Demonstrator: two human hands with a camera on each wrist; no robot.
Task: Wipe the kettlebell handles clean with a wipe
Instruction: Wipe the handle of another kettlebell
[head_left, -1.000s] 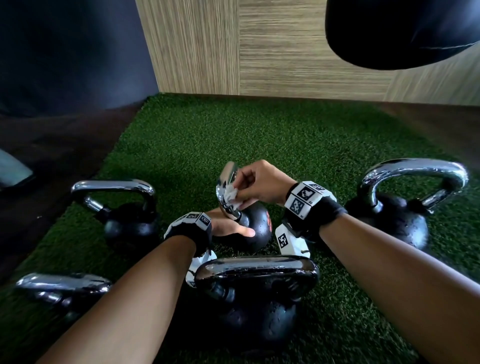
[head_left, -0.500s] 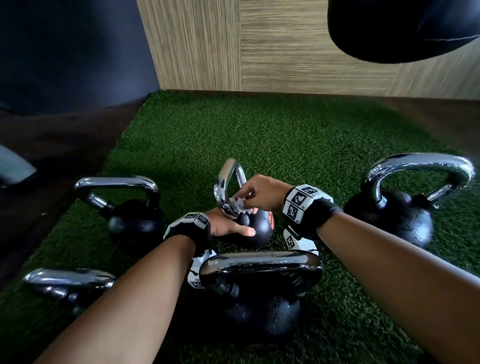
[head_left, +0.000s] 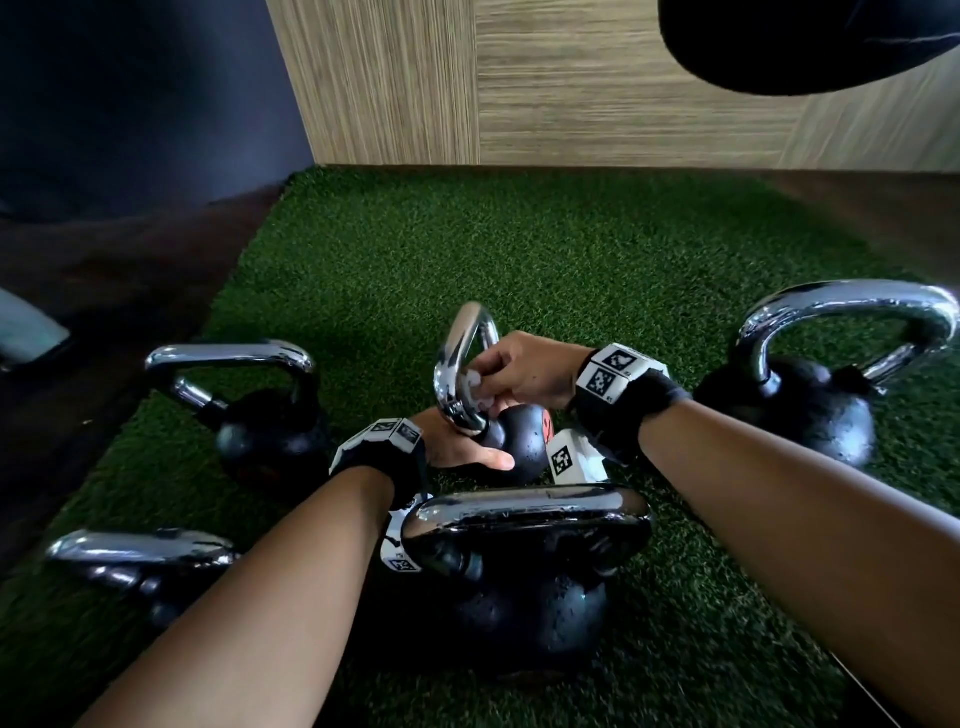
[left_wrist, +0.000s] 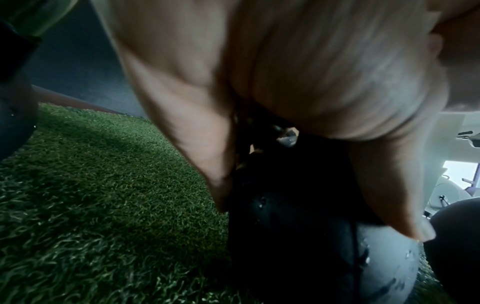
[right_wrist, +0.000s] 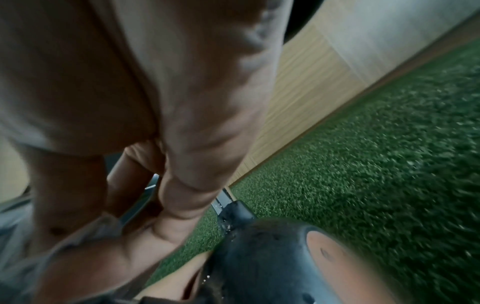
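Green turf (head_left: 571, 270) holds four spare kettlebells (head_left: 270, 431) around wipe-pinching right hand (head_left: 524, 371)

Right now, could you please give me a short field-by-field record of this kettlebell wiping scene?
surface: green turf
kettlebells in view: five
being wiped: small kettlebell, centre
wipe: white wipe, pressed on its chrome handle
right hand: pinches the wipe against the handle
left hand: holds the small kettlebell's body
nearest: front kettlebell, untouched
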